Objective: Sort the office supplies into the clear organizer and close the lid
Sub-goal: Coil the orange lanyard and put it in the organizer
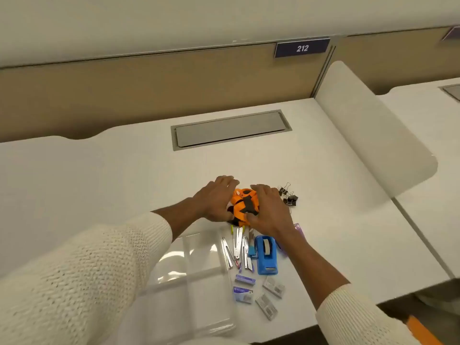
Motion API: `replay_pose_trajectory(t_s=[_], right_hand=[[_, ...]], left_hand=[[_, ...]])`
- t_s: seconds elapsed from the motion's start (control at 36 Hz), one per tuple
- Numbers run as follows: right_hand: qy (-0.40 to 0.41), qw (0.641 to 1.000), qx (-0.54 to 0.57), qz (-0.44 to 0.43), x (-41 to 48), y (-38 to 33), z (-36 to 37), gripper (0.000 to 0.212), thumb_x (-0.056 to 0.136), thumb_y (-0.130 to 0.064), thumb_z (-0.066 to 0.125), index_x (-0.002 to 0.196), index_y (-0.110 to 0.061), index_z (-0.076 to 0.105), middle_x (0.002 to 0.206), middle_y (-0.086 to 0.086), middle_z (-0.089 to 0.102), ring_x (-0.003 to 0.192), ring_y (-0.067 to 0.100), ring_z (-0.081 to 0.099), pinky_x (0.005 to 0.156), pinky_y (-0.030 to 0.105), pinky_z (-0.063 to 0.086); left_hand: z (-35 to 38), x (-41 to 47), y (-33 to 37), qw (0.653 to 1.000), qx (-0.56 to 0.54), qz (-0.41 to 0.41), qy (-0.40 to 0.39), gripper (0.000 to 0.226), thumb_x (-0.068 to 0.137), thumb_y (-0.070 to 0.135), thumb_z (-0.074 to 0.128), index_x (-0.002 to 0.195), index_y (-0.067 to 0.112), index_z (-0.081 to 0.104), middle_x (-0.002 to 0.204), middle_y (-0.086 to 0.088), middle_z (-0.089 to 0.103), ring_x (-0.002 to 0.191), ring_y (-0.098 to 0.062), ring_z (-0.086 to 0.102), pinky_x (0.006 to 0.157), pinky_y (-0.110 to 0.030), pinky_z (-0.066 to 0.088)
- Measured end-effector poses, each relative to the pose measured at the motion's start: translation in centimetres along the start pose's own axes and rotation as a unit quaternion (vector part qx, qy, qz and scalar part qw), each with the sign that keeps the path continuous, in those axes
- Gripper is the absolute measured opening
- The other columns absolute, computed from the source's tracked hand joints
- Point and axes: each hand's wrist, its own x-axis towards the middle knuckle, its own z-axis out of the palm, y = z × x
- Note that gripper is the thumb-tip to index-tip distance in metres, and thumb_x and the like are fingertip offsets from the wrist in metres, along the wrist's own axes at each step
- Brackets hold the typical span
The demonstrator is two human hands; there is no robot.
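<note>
- Hands: left hand [216, 200] and right hand [267, 210] cupped together around an orange-and-black bundle [245, 204] at frame centre, hiding its lower part; its items were hard to identify.
- Clear organizer [199, 277] lay lower centre, partly behind the left sleeve [82, 277].
- White table [124, 175]; a "212" sign [302, 48] hung upper right.

A dark blue sign [302, 48] at the top edge of the beige partition [149, 90], toward its right corner, reads "212" in white numerals. Print on the small staple boxes [245, 280] is too blurred to read.
</note>
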Motion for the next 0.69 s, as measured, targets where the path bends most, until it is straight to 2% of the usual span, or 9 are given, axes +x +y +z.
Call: replay_pose_trajectory(t_s=[0.08,0.17,0.25,0.31,0.42,0.5,0.61,0.69], right_hand=[[-0.034,0.999,-0.019,0.003,0.1,0.3,0.2,0.079,0.078,-0.040,0.073,0.149,-0.025,0.041,0.143,0.001,0.052,0.128,0.027,0.045,0.081,0.043,0.054],[-0.063,0.997,-0.044,0.004,0.5,0.6,0.7,0.079,0.082,-0.035,0.074,0.151,-0.025,0.037,0.144,0.003,0.050,0.129,0.027,0.044,0.082,0.043,0.054],[-0.070,0.996,-0.054,-0.002,1.2,0.5,0.9,0.075,0.085,-0.027,0.073,0.152,-0.024,0.037,0.145,0.006,0.050,0.126,0.029,0.049,0.085,0.043,0.055],[-0.072,0.996,-0.052,-0.011,1.7,0.3,1.1,0.068,0.087,-0.026,0.073,0.148,-0.021,0.043,0.138,0.009,0.054,0.119,0.031,0.056,0.083,0.041,0.055],[-0.073,0.997,-0.039,-0.007,2.5,-0.4,1.5,0.046,0.089,-0.021,0.070,0.133,-0.016,0.055,0.110,0.010,0.060,0.094,0.030,0.064,0.075,0.041,0.056],[-0.060,0.998,-0.010,0.004,3.0,-0.8,1.4,0.034,0.086,-0.018,0.070,0.119,-0.015,0.062,0.100,0.010,0.065,0.087,0.029,0.063,0.071,0.038,0.052],[-0.034,0.999,0.026,0.021,3.7,-1.0,0.7,0.029,0.080,-0.016,0.075,0.108,-0.017,0.069,0.090,0.009,0.073,0.081,0.029,0.066,0.069,0.038,0.053],[-0.001,0.999,0.048,0.013,3.7,-1.7,-0.4,0.033,0.075,-0.016,0.079,0.106,-0.019,0.071,0.090,0.006,0.075,0.078,0.028,0.067,0.067,0.037,0.054]], left_hand=[[0.4,0.7,0.1,0.999,-0.030,0.027,-0.021,0.110,0.072,0.055,0.084,0.158,0.018,0.027,0.162,-0.008,0.032,0.145,-0.030,0.034,0.115,-0.046,0.042],[0.9,1.3,0.4,0.999,-0.023,0.037,-0.032,0.100,0.070,0.051,0.087,0.151,0.021,0.037,0.144,-0.006,0.047,0.128,-0.025,0.045,0.104,-0.043,0.050],[1.4,1.8,0.6,0.998,-0.040,0.033,-0.037,0.082,0.076,0.039,0.087,0.144,0.020,0.045,0.130,-0.006,0.053,0.114,-0.024,0.053,0.096,-0.040,0.052],[1.6,2.0,0.9,0.997,-0.060,0.020,-0.035,0.063,0.081,0.028,0.083,0.134,0.018,0.051,0.121,-0.007,0.055,0.105,-0.026,0.059,0.089,-0.039,0.053],[1.6,2.0,1.6,0.996,-0.085,-0.013,-0.018,0.029,0.086,0.014,0.074,0.112,0.011,0.063,0.114,-0.010,0.054,0.095,-0.028,0.060,0.083,-0.039,0.053],[1.4,1.9,1.9,0.994,-0.100,-0.041,0.005,0.014,0.089,0.011,0.069,0.101,0.006,0.067,0.107,-0.013,0.060,0.094,-0.029,0.061,0.080,-0.039,0.051],[0.5,1.3,1.9,0.987,-0.131,-0.066,0.057,0.009,0.086,0.010,0.071,0.094,0.006,0.069,0.097,-0.013,0.067,0.083,-0.023,0.056,0.070,-0.033,0.040],[-1.3,0.4,1.8,0.982,-0.153,-0.069,0.084,0.016,0.086,0.013,0.075,0.101,0.008,0.073,0.097,-0.012,0.070,0.086,-0.024,0.059,0.072,-0.033,0.044]])
